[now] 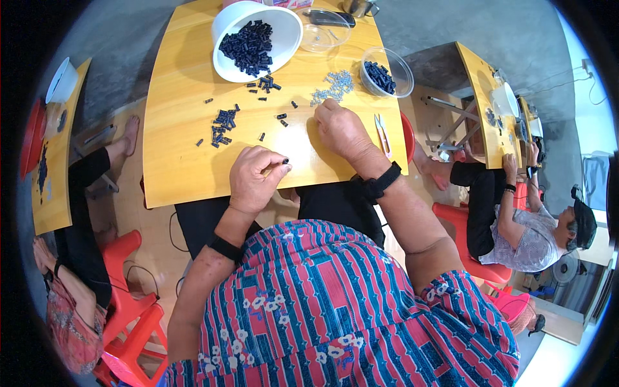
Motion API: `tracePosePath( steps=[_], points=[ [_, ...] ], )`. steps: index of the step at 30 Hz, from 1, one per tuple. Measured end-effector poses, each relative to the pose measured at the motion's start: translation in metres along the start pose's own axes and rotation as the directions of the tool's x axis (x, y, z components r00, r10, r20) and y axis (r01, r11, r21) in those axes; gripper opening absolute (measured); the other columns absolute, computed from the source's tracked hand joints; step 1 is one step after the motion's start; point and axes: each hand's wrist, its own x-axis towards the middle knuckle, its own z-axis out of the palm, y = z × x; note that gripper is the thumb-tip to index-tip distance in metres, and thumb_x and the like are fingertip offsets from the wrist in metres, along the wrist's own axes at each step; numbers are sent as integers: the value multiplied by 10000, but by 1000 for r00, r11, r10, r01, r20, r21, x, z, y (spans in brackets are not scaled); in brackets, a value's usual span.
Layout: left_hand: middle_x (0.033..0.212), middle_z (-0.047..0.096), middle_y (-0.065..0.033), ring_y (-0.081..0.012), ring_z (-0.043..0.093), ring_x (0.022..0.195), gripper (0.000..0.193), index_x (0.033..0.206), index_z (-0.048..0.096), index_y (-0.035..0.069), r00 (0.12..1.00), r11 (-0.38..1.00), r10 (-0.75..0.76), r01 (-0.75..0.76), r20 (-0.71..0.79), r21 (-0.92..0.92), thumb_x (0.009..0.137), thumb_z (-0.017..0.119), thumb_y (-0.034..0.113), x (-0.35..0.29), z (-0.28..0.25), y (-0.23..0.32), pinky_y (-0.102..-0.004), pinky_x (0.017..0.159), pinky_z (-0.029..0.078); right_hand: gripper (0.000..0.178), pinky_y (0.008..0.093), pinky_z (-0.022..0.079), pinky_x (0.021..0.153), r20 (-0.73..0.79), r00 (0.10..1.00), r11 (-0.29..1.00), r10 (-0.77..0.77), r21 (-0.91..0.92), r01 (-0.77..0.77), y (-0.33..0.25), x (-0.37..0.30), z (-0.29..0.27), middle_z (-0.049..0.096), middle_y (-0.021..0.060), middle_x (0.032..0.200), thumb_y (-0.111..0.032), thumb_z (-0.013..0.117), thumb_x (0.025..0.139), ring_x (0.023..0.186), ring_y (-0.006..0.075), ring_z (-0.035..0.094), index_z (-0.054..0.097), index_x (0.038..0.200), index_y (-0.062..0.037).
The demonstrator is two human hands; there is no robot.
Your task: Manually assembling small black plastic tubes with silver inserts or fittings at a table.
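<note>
Between thumb and forefinger of my left hand (253, 179), just over the table's near edge, is a small black cylindrical piece (285, 161). My right hand (345, 131) is closed, its fingertips at the near side of a pile of small shiny silver pieces (335, 85); whatever is in its fingers is hidden. Loose black pieces (282, 117) lie between the hands and the bowl, with a small heap of them (224, 120) to the left. Beside my right hand lie thread snips (383, 137) with orange handles.
At the back, a white bowl (221, 35) tilts toward me, full of black pieces. A clear tub (405, 77) with more stands right of the silver pile; behind are a clear lid (314, 42) and a metal cup (358, 8). Other people sit at tables on both sides.
</note>
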Motion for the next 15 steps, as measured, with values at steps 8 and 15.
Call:
tracePosePath(
  steps=[8, 15],
  points=[
    [754, 651, -51, -215, 602, 743, 110, 762, 685, 54, 1000, 999, -23, 23, 4, -47, 704, 776, 73, -1, -2, -1, -320, 674, 492, 105, 387, 537, 661, 0, 999, 999, -50, 20, 50, -7, -8, -5, 597, 168, 819, -31, 588, 785, 711, 334, 634, 621, 881, -5],
    [761, 630, -56, -193, 594, 751, 102, 793, 687, 29, 998, 993, -61, 63, 23, -95, 740, 768, 62, -3, -3, -1, -298, 687, 486, 205, 231, 499, 640, 249, 948, 592, 198, 740, -318, -31, -25, -2, 636, 16, 837, -8, 622, 862, 675, 104, 597, 654, 1064, 1]
  ],
)
